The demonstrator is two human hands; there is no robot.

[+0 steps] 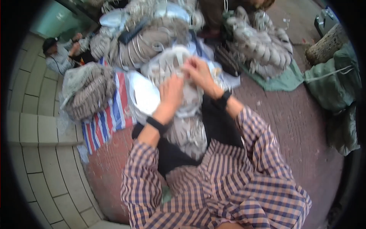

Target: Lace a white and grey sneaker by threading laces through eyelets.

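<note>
Between my knees lies a grey-and-white stack of pieces (187, 131) that look like shoe uppers with white laces, blurred in part. My left hand (170, 93) is closed over the upper part of this stack, its fingertips curled. To its right, my right hand (200, 76) is pinched, thumb against fingers, just above the top pieces (162, 68). Whatever thin thing the fingers hold is too blurred to make out. A shiny white-blue sheet or bag (145, 93) lies beside my left wrist.
Large bundles of similar pieces (146, 44) are heaped ahead, with another bundle (89, 91) at left on a striped sheet (108, 118). More bundles (263, 42) lie on green cloth (278, 78). Green sacks (335, 80) stand right. Another person (63, 53) sits far left, near a tiled step (42, 126).
</note>
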